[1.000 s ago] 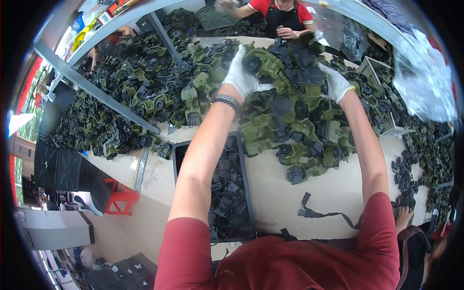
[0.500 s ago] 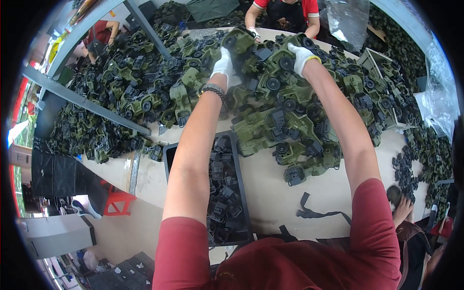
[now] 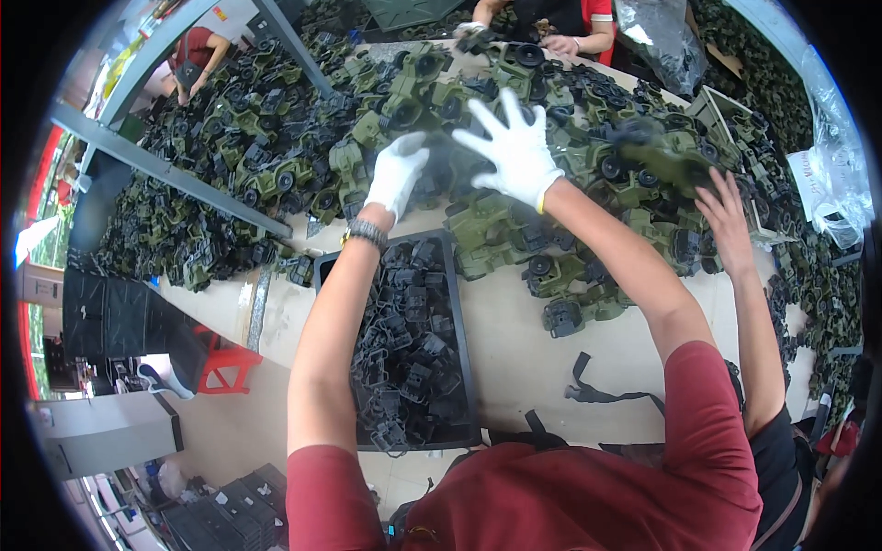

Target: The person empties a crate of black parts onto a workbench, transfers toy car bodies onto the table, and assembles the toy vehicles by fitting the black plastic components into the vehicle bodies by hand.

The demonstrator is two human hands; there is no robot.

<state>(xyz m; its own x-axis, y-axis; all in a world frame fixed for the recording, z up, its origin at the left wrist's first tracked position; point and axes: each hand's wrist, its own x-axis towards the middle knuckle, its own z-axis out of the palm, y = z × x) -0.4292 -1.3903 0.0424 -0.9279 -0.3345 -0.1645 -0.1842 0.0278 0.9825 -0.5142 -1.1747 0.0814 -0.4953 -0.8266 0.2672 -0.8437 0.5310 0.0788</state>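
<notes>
Olive-green toy vehicle bodies with black wheels lie heaped across the table. My right hand (image 3: 516,154), in a white glove, is open above the heap, fingers spread wide and nothing in it. My left hand (image 3: 398,174), also gloved, is beside a green toy vehicle (image 3: 404,101) left of the middle. Its fingers are blurred and partly turned away, so a grip cannot be made out. Below my left forearm stands a black tray (image 3: 464,367) filled with small black plastic parts (image 3: 404,340). More green toy vehicle bodies (image 3: 496,239) lie just below my right hand.
At the right, another person's bare hand (image 3: 726,220) reaches to a blurred green vehicle (image 3: 666,161). A person across the table (image 3: 570,28) handles parts. A grey metal bar (image 3: 175,184) crosses the left side. A black strap (image 3: 606,393) lies on the pale tabletop (image 3: 514,349).
My hands have drawn back from the far vehicles, the right one moving left with fingers now spread. The neighbour's arm at the right has reached forward into the heap. More of the tray shows.
</notes>
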